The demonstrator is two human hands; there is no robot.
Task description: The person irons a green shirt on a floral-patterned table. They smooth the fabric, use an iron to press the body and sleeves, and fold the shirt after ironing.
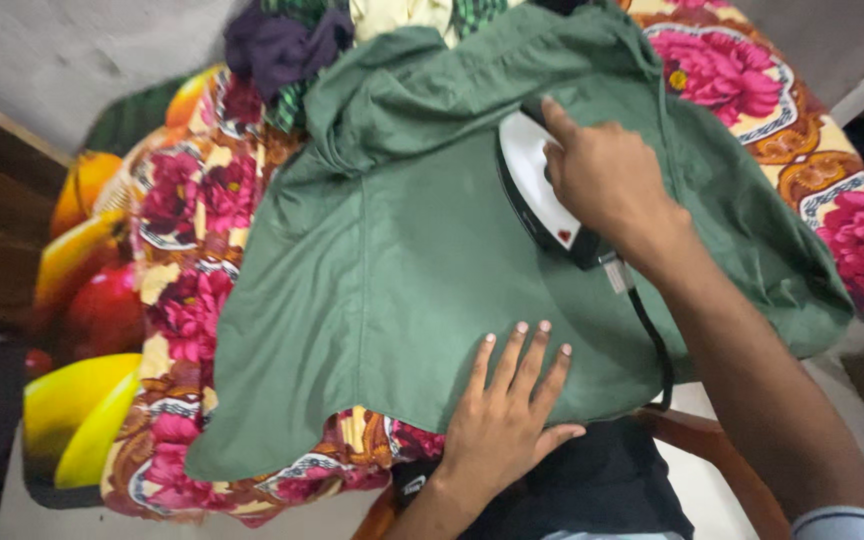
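Nearest, the left hand (pixel 507 420) lies flat and open on the near edge of the green cloth (pixel 392 290), fingers spread, pressing it down. The cloth is spread over a flowery cover (pixel 192 300) on the tabletop and hangs a little over the near side. It looks soft and thin – it would likely slide and bunch up easily, so a flat palm on it seems the best way to keep it in place.

A bit farther, the right hand (pixel 607 180) is closed around the handle of a white iron (pixel 537 190), which sits on the cloth. The iron looks hard and probably heavy (the bottom may be hot), so the handle is the safe spot. Its black cord (pixel 657 350) runs back toward the person.

At the far edge is a heap of other clothes (pixel 302 40) – dark and checked ones.
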